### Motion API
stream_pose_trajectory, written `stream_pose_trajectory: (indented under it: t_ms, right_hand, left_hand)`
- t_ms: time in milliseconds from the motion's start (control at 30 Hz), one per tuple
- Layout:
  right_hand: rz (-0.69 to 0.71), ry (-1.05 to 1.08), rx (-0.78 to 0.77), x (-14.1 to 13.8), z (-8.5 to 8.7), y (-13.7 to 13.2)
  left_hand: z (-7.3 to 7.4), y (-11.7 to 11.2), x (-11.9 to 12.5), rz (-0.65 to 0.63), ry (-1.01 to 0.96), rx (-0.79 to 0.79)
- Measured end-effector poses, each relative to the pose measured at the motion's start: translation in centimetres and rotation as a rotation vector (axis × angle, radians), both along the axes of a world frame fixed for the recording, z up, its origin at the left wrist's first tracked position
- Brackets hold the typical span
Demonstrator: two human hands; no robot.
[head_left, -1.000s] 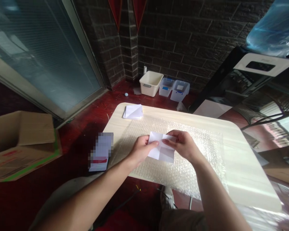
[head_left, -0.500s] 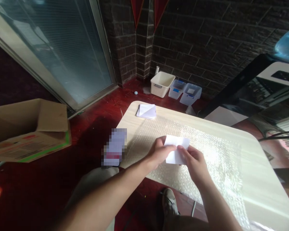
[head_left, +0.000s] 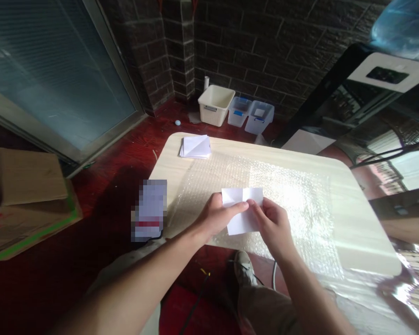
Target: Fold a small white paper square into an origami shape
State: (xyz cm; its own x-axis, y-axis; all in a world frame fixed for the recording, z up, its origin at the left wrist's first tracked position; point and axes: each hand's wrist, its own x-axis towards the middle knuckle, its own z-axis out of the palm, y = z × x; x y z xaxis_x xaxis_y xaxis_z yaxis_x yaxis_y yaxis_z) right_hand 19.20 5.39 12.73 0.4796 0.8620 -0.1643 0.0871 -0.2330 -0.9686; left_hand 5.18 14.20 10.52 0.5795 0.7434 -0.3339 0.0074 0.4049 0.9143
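Note:
Both my hands hold a small folded white paper [head_left: 242,222] just above the near edge of a light wooden table [head_left: 356,209]. My left hand [head_left: 214,217] pinches its left side, thumb on top. My right hand [head_left: 272,225] grips its right side, fingers curled under. The paper shows a crease down the middle and a folded top edge. A sheet of bubble wrap [head_left: 293,200] covers the table beneath the hands.
A stack of folded white papers [head_left: 194,146] lies at the table's far left corner. On the red floor stand a cream basket [head_left: 215,105] and two clear bins [head_left: 252,114] by the brick wall, and a cardboard box [head_left: 21,195] at left. My shoe [head_left: 245,271] shows below.
The paper has gone from a wider opened sheet to a narrower folded one, and both hands have drawn closer together and nearer the table's front edge. The view has shifted.

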Motion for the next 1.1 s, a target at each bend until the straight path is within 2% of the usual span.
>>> stream_pose_trajectory:
  t_ms: [200, 300, 500, 667, 767, 967, 1100]
  right_hand:
    - [-0.104, 0.088, 0.149, -0.9, -0.4, -2.6]
    - [-0.110, 0.158, 0.201, -1.1, -0.9, -3.4]
    - [-0.073, 0.138, 0.127, -1.5, -0.6, -4.3]
    - [-0.122, 0.040, 0.096, -1.1, 0.0, -4.6]
    - [-0.111, 0.018, 0.083, -1.1, 0.2, -4.6]
    - [-0.057, 0.154, 0.090, -1.4, 0.4, -4.4]
    - [-0.048, 0.229, 0.101, -0.7, -0.2, -3.5]
  left_hand:
    - [0.7, -2.7, 0.6, 0.057, 0.006, -0.006]
    - [0.2, -3.3, 0.0, 0.087, 0.000, -0.003]
    - [-1.6, -3.7, 0.4, 0.177, -0.056, -0.029]
    - [-1.3, -4.1, 1.8, 0.176, -0.030, 0.024]
    - [-0.8, -4.2, 1.6, 0.179, -0.003, 0.035]
    - [-0.4, -3.8, 0.3, 0.166, 0.027, 0.070]
    - [-0.9, -2.9, 0.6, 0.168, -0.012, 0.055]
